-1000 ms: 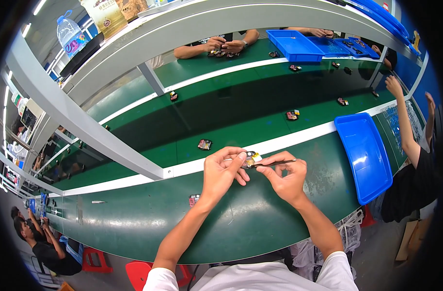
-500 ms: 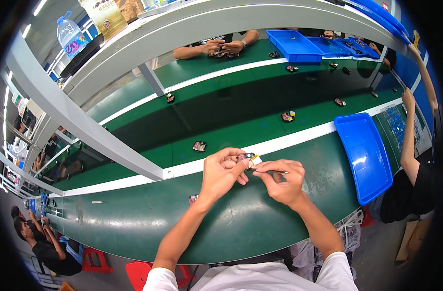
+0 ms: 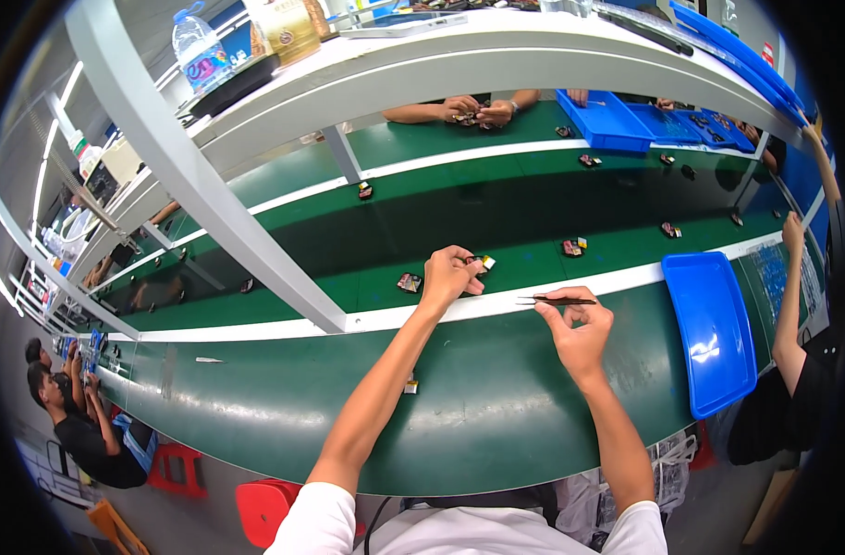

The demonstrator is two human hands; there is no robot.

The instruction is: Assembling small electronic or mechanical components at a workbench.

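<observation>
My left hand [image 3: 448,279] reaches over the near strip of the green conveyor belt [image 3: 524,270], its fingers closed on a small black electronic assembly [image 3: 480,265] with a yellow and white tab. The fingers partly cover that piece; whether it touches the belt I cannot tell. Just left of this hand lies a similar black and pink assembly [image 3: 410,282]. Above the near green worktop [image 3: 496,388], my right hand [image 3: 581,331] grips dark tweezers [image 3: 566,301], their thin tips pointing left. One more small assembly [image 3: 411,385] shows on the worktop beside my left forearm.
A blue tray [image 3: 711,333] stands at the right of the worktop. Similar assemblies [image 3: 574,247] are spread along the belt. A grey post [image 3: 219,203] rises at left, under a white shelf [image 3: 496,69]. Across the belt are a co-worker's hands [image 3: 478,111] and blue trays [image 3: 607,125].
My left hand has moved away from the right hand, forward onto the belt, with the assembly. My right hand and the tweezers are now apart from it. The view has shifted.
</observation>
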